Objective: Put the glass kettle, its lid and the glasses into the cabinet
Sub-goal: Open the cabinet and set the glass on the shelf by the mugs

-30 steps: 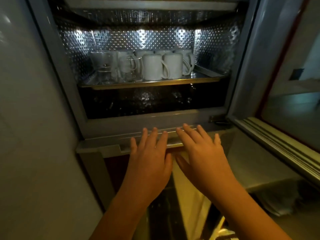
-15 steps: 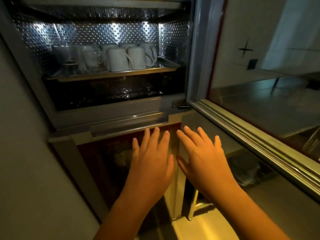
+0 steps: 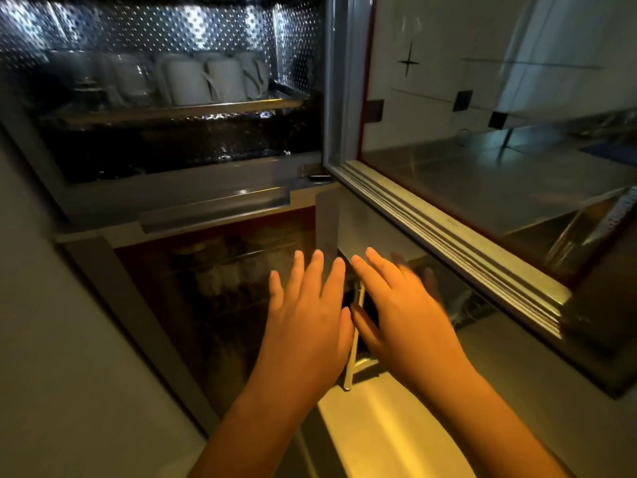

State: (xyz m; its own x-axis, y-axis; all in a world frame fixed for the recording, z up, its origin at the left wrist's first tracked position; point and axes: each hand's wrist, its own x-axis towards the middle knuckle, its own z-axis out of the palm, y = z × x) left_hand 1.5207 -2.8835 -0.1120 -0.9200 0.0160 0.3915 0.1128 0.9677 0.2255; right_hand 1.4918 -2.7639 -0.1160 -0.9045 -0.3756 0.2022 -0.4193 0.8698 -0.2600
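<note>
Standing upright on shelf (image 3: 179, 110): glasses (image 3: 129, 81), white mugs (image 3: 188, 83), handles (image 3: 255, 79) pointing right.

The cabinet (image 3: 213, 188) has a smooth grey frame with a soft satin sheen, seemingly metal. Its back wall (image 3: 172, 32) is bright perforated sheet metal, and the rows of small holes throw sharp glints. The shelf (image 3: 179, 110) is smooth metal with a polished, brassy front edge. On it, the white mugs (image 3: 188, 82) look like glazed ceramic, smooth and glossy. The glasses (image 3: 127, 77) beside them are clear glass, blurred in the dim light. The 2 doors are glazed. The upper door (image 3: 482, 188) is a glossy, mirror-like pane edged by a pale ribbed strip (image 3: 448, 243) of unclear material. The lower door (image 3: 213, 298) is dark tinted glass, smooth and reflective. The wall (image 3: 51, 339) on the left is pale and matt.
</note>
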